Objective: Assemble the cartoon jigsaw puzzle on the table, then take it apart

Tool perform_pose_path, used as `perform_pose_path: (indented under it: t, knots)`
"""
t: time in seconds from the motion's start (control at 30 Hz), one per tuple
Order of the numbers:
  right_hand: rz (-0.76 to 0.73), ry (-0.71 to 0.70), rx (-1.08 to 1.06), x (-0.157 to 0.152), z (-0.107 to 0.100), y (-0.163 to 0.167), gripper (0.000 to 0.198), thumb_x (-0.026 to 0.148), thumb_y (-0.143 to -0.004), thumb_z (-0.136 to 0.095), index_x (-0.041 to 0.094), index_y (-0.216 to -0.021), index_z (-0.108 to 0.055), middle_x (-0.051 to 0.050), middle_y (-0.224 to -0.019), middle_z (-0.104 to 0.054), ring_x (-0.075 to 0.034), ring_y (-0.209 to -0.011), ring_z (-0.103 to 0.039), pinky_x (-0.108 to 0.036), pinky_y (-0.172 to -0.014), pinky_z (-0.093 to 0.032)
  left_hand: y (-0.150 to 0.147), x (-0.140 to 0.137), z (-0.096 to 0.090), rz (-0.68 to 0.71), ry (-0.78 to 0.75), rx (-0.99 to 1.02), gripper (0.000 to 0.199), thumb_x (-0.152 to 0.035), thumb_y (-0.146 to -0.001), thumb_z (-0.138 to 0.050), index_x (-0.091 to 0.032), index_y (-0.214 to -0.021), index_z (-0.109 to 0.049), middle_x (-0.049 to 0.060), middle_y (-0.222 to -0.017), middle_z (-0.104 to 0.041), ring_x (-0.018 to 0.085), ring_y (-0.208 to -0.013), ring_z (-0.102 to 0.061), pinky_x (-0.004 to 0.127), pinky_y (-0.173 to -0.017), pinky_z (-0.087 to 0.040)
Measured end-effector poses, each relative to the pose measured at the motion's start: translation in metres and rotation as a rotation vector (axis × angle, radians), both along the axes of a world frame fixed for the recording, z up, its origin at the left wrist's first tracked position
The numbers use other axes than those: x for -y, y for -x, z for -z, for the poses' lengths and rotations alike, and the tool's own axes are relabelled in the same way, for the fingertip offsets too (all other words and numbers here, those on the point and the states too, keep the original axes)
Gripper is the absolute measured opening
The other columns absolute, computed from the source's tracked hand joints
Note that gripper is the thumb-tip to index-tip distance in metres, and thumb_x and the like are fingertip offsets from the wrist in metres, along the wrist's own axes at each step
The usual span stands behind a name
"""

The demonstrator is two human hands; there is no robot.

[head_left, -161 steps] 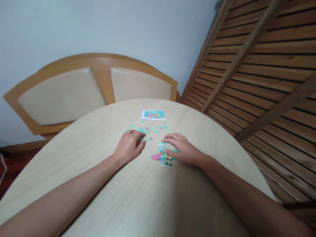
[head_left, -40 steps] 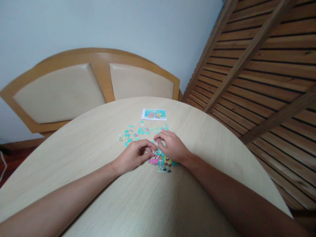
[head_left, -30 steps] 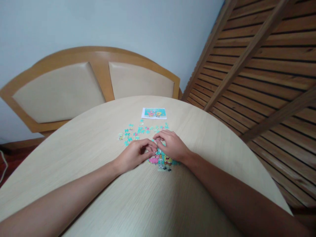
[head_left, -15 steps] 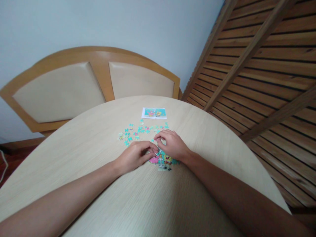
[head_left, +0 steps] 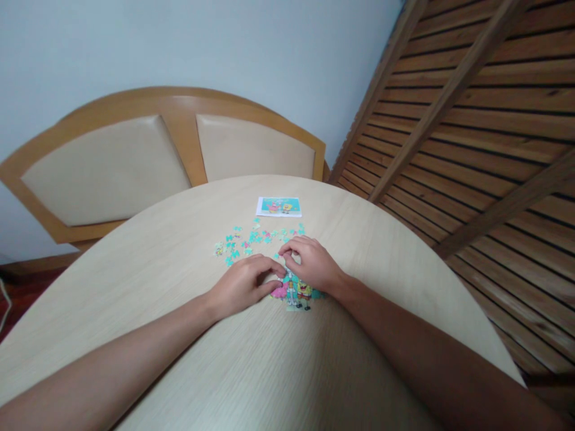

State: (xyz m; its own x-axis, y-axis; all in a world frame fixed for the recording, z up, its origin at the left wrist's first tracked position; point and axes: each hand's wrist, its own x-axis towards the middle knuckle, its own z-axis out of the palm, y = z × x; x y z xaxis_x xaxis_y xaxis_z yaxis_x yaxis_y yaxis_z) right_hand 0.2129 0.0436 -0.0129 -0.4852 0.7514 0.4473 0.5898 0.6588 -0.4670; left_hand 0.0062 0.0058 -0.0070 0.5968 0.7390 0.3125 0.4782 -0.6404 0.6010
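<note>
A partly joined jigsaw puzzle (head_left: 291, 293) lies flat on the table, showing a pink figure, a pale figure and a yellow square character. At its left edge rests my left hand (head_left: 249, 278), thumb and fingers apart, the fingertips at the joined pieces. My right hand (head_left: 312, 260) arches over the puzzle's upper part and hides some of it. Thumb and forefinger of that hand are pinched beside a small teal puzzle piece (head_left: 276, 255), which they appear to hold. Beyond both hands, several loose puzzle pieces (head_left: 254, 237) are scattered.
A picture card (head_left: 279, 207) with the same cartoon characters lies farther back on the round wooden table (head_left: 179, 239). Behind the table stands a bench with padded back panels (head_left: 108, 170). A slatted wooden screen (head_left: 449, 120) rises on the right.
The thumb and fingers of my left hand have spread slightly at the puzzle's edge. My right hand keeps nearly the same pose. The whole view has shifted a little.
</note>
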Motion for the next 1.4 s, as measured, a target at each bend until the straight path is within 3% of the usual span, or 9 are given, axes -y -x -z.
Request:
perform_pose_path:
  t: [0.17,0.43,0.67,0.83,1.13,1.4]
  knots:
    - [-0.016,0.01,-0.002,-0.004,-0.001,-0.006,0.015,0.012,-0.089,-0.059,0.02,-0.09,-0.071,-0.003,-0.093,-0.076,-0.02,-0.091,-0.067,-0.034,-0.086,-0.048,0.002,0.001,-0.001,0.061,-0.047,-0.019,0.009,-0.022,-0.094,-0.062,-0.022,-0.101,-0.069,0.003,-0.097,-0.073,0.018,-0.092,-0.066,0.032,-0.085,-0.051]
    - [-0.256,-0.069,0.031,-0.012,-0.001,-0.021,0.009,0.018,-0.089,-0.064,0.021,-0.092,-0.072,-0.004,-0.093,-0.075,-0.019,-0.093,-0.067,-0.036,-0.092,-0.048,0.003,-0.001,-0.004,0.114,-0.128,-0.086,0.009,-0.023,-0.096,-0.061,-0.022,-0.101,-0.068,0.003,-0.098,-0.073,0.018,-0.093,-0.067,0.033,-0.086,-0.051]
    - [-0.15,-0.037,0.047,-0.011,0.001,-0.02,0.008,0.024,-0.089,-0.069,0.022,-0.095,-0.072,-0.003,-0.096,-0.075,-0.021,-0.097,-0.066,-0.037,-0.091,-0.047,0.009,-0.01,-0.001,-0.086,-0.229,-0.058,0.018,-0.027,-0.097,-0.058,-0.021,-0.113,-0.065,0.006,-0.114,-0.072,0.022,-0.106,-0.065,0.04,-0.096,-0.051]
    - [-0.144,-0.04,0.033,-0.012,0.001,-0.02,0.004,0.026,-0.089,-0.07,0.023,-0.091,-0.073,-0.002,-0.093,-0.075,-0.02,-0.095,-0.066,-0.036,-0.09,-0.047,0.009,-0.016,0.001,-0.024,-0.27,-0.231,0.034,-0.027,-0.1,-0.052,-0.02,-0.132,-0.059,0.007,-0.132,-0.066,0.025,-0.124,-0.057,0.047,-0.105,-0.045]
    - [-0.073,-0.007,0.039,-0.015,0.002,-0.021,0.005,0.028,-0.086,-0.076,0.024,-0.084,-0.075,-0.002,-0.091,-0.074,-0.02,-0.093,-0.065,-0.036,-0.088,-0.046,0.013,-0.02,-0.002,-0.137,-0.281,-0.245,0.014,-0.03,-0.097,-0.06,-0.023,-0.097,-0.071,0.002,-0.106,-0.075,0.024,-0.102,-0.065,0.044,-0.094,-0.048]
    - [-0.031,0.029,0.036,-0.015,0.004,-0.022,0.007,0.031,-0.086,-0.075,0.024,-0.084,-0.075,-0.002,-0.09,-0.073,-0.02,-0.092,-0.063,-0.036,-0.089,-0.046,0.014,-0.024,0.008,-0.175,-0.12,-0.087,0.011,-0.022,-0.093,-0.063,-0.021,-0.102,-0.069,0.004,-0.099,-0.073,0.022,-0.094,-0.064,0.039,-0.089,-0.05]
